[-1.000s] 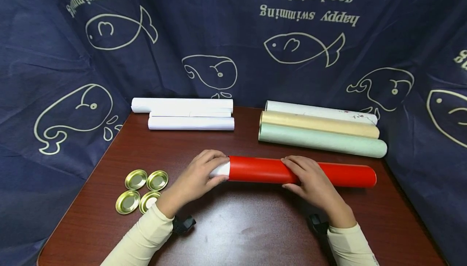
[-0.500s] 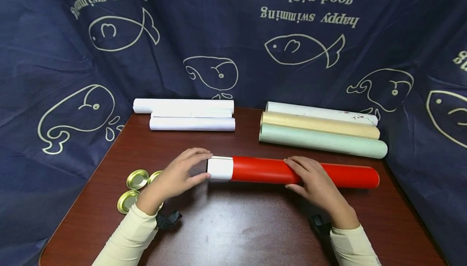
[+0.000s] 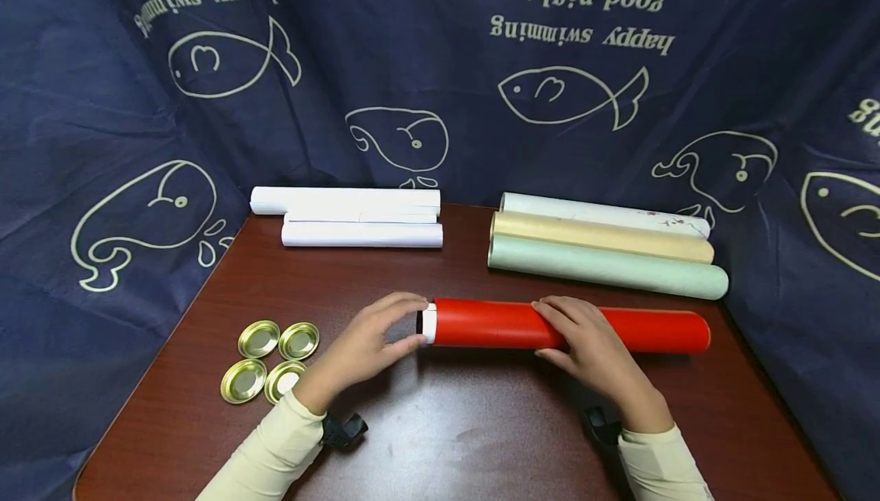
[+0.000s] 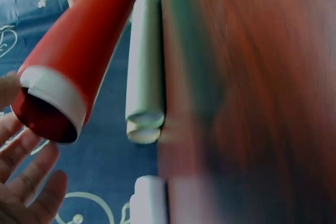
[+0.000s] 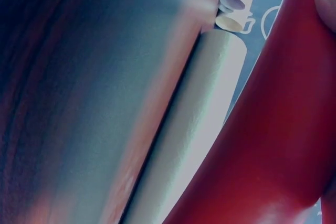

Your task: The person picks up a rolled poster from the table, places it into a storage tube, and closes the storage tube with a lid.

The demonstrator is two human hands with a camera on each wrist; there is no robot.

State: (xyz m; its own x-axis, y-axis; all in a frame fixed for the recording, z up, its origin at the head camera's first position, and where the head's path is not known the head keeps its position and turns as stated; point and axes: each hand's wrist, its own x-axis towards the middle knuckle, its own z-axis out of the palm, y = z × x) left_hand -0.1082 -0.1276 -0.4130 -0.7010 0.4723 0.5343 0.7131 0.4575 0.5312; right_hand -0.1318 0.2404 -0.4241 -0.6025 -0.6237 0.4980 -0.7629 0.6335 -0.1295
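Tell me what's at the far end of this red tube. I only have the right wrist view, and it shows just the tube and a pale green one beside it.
Observer: A narrow band of a white roll sticks out of the left end of the red tube.
Operator: Is anything touching that end?
Observer: The left hand cups it, with fingers over the top and the thumb below.
Operator: Is the end capped?
Observer: No. The left wrist view shows a dark, uncovered opening.
Operator: Any lids nearby?
Observer: Four gold lids lie on the table, to the left of the left forearm.
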